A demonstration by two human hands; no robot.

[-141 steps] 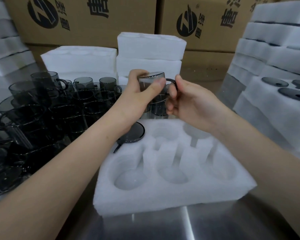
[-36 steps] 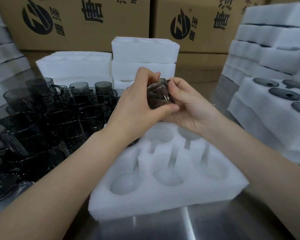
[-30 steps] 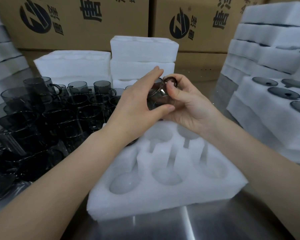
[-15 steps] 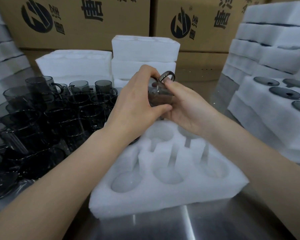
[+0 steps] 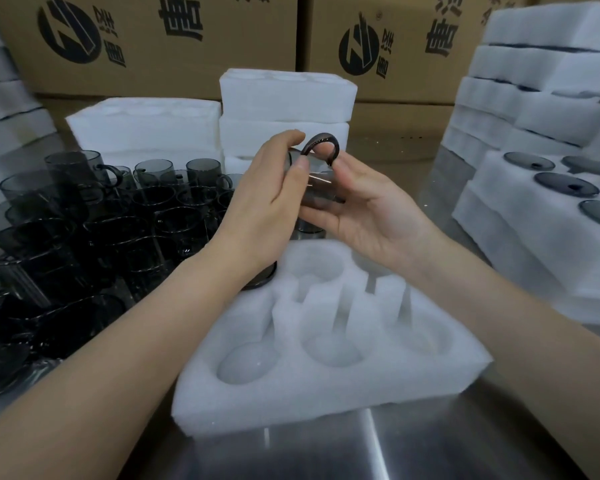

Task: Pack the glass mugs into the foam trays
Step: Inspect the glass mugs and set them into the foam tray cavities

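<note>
A smoky grey glass mug (image 5: 317,187) lies on its side between both my hands, above the back of the white foam tray (image 5: 329,393), its handle pointing up. My left hand (image 5: 267,199) grips the mug's left end with curled fingers. My right hand (image 5: 364,209) cradles it from below and the right, thumb touching the handle. The tray has several round hollows; a dark round piece of glass (image 5: 258,278) sits in its back left hollow, mostly hidden by my left wrist.
Many loose grey mugs (image 5: 94,216) crowd the metal table's left side. Stacks of foam trays (image 5: 284,109) stand behind, more at the right (image 5: 541,98); a filled tray (image 5: 565,188) shows dark round lids. Cardboard boxes (image 5: 153,43) line the back.
Both hands have turned the mug between them, so its handle has swung from the right side round to the top. The tray has not moved.
</note>
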